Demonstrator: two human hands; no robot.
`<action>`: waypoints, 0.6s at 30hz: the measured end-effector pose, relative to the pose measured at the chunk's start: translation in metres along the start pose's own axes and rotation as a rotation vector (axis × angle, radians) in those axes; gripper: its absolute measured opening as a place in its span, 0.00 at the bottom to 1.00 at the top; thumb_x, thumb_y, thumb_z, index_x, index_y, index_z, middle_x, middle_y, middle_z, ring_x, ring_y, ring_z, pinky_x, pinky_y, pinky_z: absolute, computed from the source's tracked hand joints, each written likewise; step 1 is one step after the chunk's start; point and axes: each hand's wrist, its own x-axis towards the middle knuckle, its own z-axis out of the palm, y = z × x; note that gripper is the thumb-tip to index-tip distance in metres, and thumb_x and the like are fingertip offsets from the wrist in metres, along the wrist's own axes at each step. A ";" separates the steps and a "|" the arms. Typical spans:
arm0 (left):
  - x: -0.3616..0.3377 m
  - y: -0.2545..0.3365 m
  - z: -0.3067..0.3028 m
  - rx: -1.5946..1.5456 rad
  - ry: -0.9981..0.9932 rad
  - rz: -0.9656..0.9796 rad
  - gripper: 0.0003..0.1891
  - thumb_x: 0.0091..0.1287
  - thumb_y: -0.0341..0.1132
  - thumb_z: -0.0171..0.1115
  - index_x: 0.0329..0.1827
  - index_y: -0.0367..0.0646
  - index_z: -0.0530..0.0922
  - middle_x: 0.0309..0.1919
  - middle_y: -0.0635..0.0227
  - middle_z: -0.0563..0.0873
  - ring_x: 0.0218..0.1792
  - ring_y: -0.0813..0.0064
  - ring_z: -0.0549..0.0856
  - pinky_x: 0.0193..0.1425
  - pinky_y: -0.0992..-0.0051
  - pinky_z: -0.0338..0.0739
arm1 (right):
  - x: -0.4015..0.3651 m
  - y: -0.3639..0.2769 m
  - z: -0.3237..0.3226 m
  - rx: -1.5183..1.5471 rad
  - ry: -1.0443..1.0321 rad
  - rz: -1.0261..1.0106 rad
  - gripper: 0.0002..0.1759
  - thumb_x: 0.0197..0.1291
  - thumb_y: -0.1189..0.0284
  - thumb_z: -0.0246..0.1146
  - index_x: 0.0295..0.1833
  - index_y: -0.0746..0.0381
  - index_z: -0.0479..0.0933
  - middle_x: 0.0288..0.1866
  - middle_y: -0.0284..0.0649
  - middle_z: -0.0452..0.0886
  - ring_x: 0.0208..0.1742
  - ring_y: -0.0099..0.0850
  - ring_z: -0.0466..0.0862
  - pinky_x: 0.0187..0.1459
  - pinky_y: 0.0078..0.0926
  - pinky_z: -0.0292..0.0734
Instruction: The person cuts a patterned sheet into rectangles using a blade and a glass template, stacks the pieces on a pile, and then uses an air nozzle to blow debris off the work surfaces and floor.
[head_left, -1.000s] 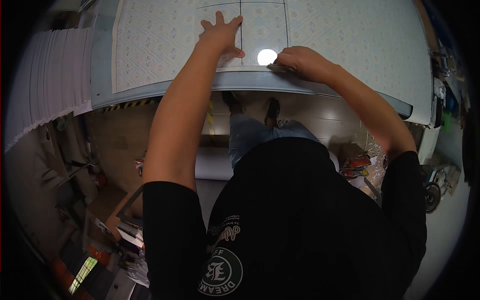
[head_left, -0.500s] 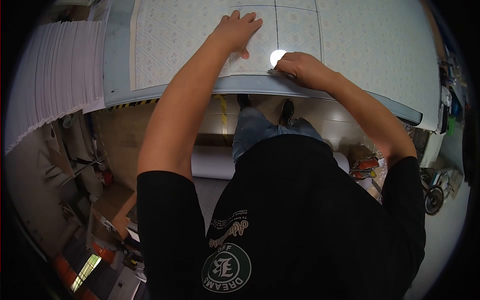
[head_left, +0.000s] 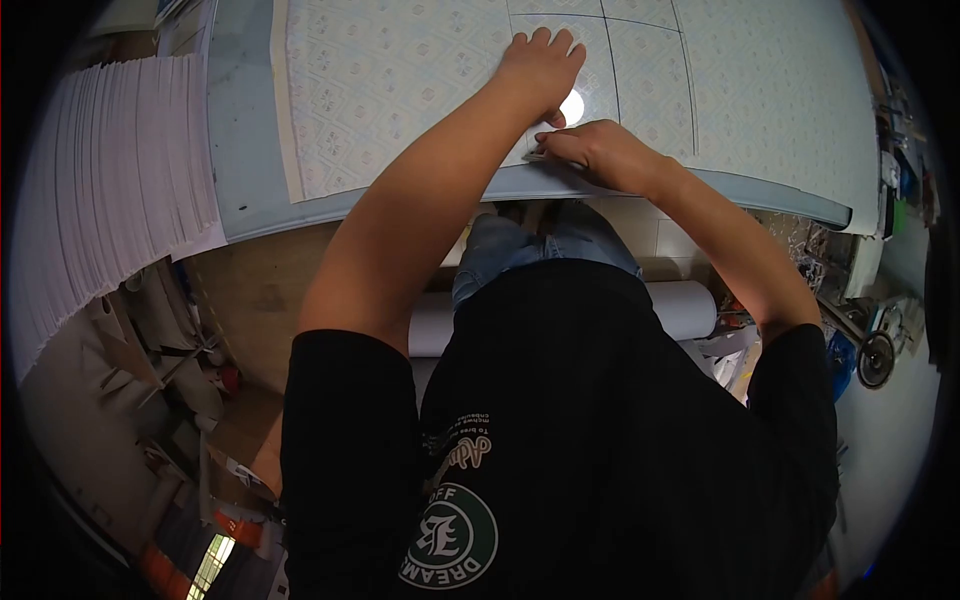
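Observation:
My left hand (head_left: 545,72) lies flat with spread fingers on a pale patterned sheet (head_left: 390,90). Dark straight lines cross the glossy area beside it, and a bright round reflection shows near its thumb. Just to the right, at the near edge of the sheet, my right hand (head_left: 612,155) is closed around a small flat grey tool (head_left: 535,156). Most of that tool is hidden under my fingers, so its exact kind cannot be made out. The two hands are close together, thumb side to thumb side.
The blue-grey table edge (head_left: 330,208) runs in front of my body. At the left stands a thick stack of white sheets (head_left: 120,160). A white roll (head_left: 683,308) lies below the table. Cluttered shelves and a dark wheel (head_left: 876,358) are at the right.
My left hand has slid right across the sheet, closer to my right hand. The right hand keeps hold of the flat tool near the edge. The view has shifted slightly.

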 end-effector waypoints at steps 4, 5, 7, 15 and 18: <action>0.000 -0.001 0.000 0.019 0.016 -0.007 0.58 0.41 0.47 0.87 0.78 0.48 0.64 0.76 0.61 0.67 0.72 0.55 0.69 0.70 0.53 0.69 | -0.001 -0.001 -0.007 0.052 -0.072 0.040 0.11 0.66 0.71 0.56 0.53 0.57 0.75 0.36 0.49 0.84 0.39 0.51 0.85 0.41 0.43 0.79; -0.001 -0.002 0.001 0.011 0.027 0.006 0.58 0.41 0.48 0.87 0.78 0.47 0.64 0.75 0.60 0.67 0.72 0.54 0.69 0.69 0.53 0.69 | -0.004 0.001 -0.004 0.098 -0.028 0.031 0.12 0.66 0.71 0.56 0.55 0.58 0.76 0.41 0.49 0.85 0.44 0.51 0.86 0.44 0.42 0.80; -0.004 -0.002 0.000 0.014 0.030 0.013 0.58 0.41 0.48 0.87 0.78 0.47 0.64 0.75 0.59 0.67 0.71 0.54 0.70 0.69 0.53 0.70 | -0.008 0.001 0.002 0.153 0.024 0.012 0.14 0.67 0.72 0.57 0.56 0.58 0.76 0.46 0.49 0.86 0.48 0.51 0.86 0.47 0.41 0.81; 0.010 -0.004 -0.013 0.088 0.005 0.130 0.46 0.44 0.49 0.86 0.66 0.42 0.73 0.63 0.60 0.76 0.63 0.57 0.79 0.64 0.59 0.76 | -0.022 -0.038 0.033 0.114 0.305 0.242 0.16 0.58 0.77 0.68 0.52 0.63 0.77 0.57 0.46 0.85 0.57 0.47 0.84 0.55 0.41 0.81; 0.024 -0.014 -0.022 0.175 -0.048 0.259 0.45 0.42 0.49 0.86 0.63 0.40 0.74 0.59 0.60 0.79 0.57 0.58 0.83 0.60 0.61 0.79 | -0.020 -0.062 0.050 0.137 0.432 0.421 0.14 0.56 0.79 0.68 0.48 0.62 0.77 0.58 0.46 0.85 0.57 0.46 0.85 0.54 0.40 0.82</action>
